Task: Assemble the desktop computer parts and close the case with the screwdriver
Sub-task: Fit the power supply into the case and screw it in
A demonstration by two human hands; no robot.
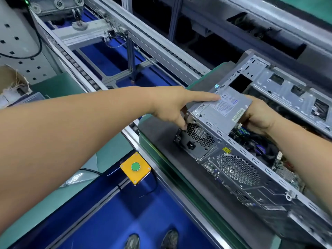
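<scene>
Left of the left hand, on the frame edge below the forearm, sits a yellow box with a green button (pixel 135 166); beyond the forearm runs an empty roller conveyor (pixel 125 31).

The left hand (pixel 172 106) is on the outer corner of the power supply (pixel 221 112). Its index finger lies straight along the labelled top face and its thumb presses down against the rear face just above the fan grille (pixel 200 134). The remaining fingers are hidden behind the unit, so whether they curl round it cannot be told.

The power supply sits between the two hands, at the rear upper corner of the open computer case (pixel 251 159), and appears partly seated in its bay. The case lies on its side on a dark mat (pixel 161 133) on the bench, directly below both hands.

The right hand (pixel 258 115) grips the inner end of the power supply, thumb over the top edge, fingers curled beneath toward the cable bundle (pixel 241 129).

Assessment: the unit is a rigid steel box, probably fairly heavy for its size, and will not flex. It is best held by opposite ends on flat sheet metal, as at present. Fingers should stay clear of the grille, the mains socket and the trailing leads, which could snag on the chassis edge. Case edges look sharp. No screwdriver is in view.
</scene>
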